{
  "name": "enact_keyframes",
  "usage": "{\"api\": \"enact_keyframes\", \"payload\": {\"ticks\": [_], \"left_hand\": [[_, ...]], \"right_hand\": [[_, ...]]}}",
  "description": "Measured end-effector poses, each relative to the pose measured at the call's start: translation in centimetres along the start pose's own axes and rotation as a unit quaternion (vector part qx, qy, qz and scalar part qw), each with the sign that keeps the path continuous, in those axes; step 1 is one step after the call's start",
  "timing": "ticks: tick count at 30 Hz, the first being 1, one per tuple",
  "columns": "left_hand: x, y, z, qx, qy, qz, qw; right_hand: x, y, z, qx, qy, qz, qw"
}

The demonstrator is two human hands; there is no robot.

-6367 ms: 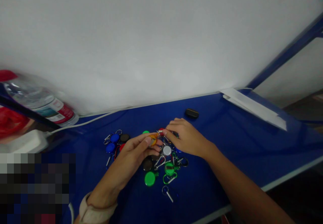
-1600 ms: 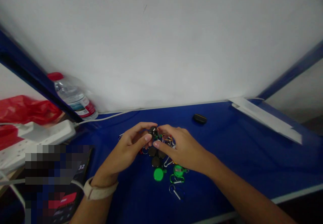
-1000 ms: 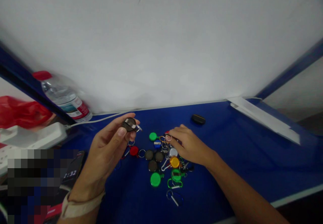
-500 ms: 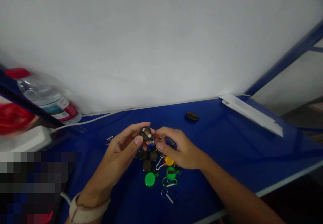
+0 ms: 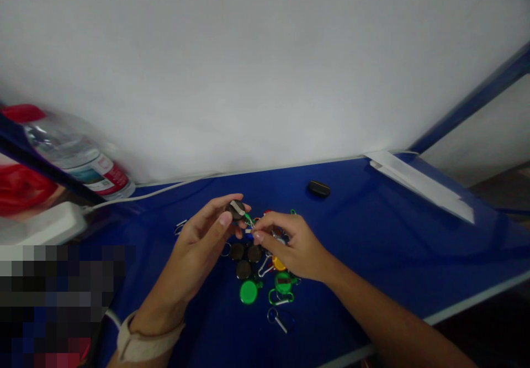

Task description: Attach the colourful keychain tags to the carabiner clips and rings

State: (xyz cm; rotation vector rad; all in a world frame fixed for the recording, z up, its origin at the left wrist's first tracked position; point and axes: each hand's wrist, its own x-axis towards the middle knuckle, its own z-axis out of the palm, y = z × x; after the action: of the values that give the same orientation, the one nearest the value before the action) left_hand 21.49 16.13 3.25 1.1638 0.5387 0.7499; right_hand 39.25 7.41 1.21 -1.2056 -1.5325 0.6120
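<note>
My left hand [image 5: 199, 241] holds a dark round badge reel [image 5: 234, 209] up between thumb and fingers, above the pile. A thin green clip [image 5: 249, 219] sticks out from the reel toward my right hand [image 5: 290, 246], whose thumb and forefinger pinch the clip's end. Under my hands lies a heap of key rings and carabiners with several dark reels [image 5: 243, 269], a green reel [image 5: 248, 292], another green reel [image 5: 283, 283] and a yellow reel [image 5: 279, 263]. My right palm hides part of the heap.
The heap lies on a blue table [image 5: 351, 235]. A small black case [image 5: 318, 189] sits behind it. At the back left stand a water bottle [image 5: 74, 158], a white power strip [image 5: 53, 224] and a red bag [image 5: 20, 191]. A white strip [image 5: 418, 183] lies back right.
My hands have come closer together over the heap, and the green clip now shows at the dark reel's edge. The view has shifted slightly.
</note>
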Motion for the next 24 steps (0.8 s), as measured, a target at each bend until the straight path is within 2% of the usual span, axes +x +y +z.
{"api": "enact_keyframes", "payload": {"ticks": [4, 8, 14, 17, 21, 24], "left_hand": [[0.3, 0.1, 0.1, -0.022, 0.030, -0.007, 0.999], [0.3, 0.1, 0.2, -0.025, 0.014, -0.001, 1.000], [-0.4, 0.1, 0.0, 0.064, -0.038, -0.005, 0.997], [-0.5, -0.2, -0.1, 0.079, -0.080, -0.013, 0.994], [-0.3, -0.8, -0.2, 0.029, -0.117, -0.023, 0.992], [0.0, -0.9, -0.1, -0.041, -0.119, -0.020, 0.992]], "right_hand": [[-0.1, 0.2, 0.1, -0.010, 0.010, -0.039, 0.999], [-0.1, 0.3, 0.0, -0.032, 0.005, -0.030, 0.999], [0.1, 0.5, -0.1, -0.015, 0.010, 0.070, 0.997], [0.1, 0.8, 0.0, 0.069, -0.001, 0.147, 0.987], [0.3, 1.2, 0.1, 0.207, -0.039, 0.211, 0.954], [0.3, 1.2, 0.1, 0.215, -0.037, 0.203, 0.954]]}}
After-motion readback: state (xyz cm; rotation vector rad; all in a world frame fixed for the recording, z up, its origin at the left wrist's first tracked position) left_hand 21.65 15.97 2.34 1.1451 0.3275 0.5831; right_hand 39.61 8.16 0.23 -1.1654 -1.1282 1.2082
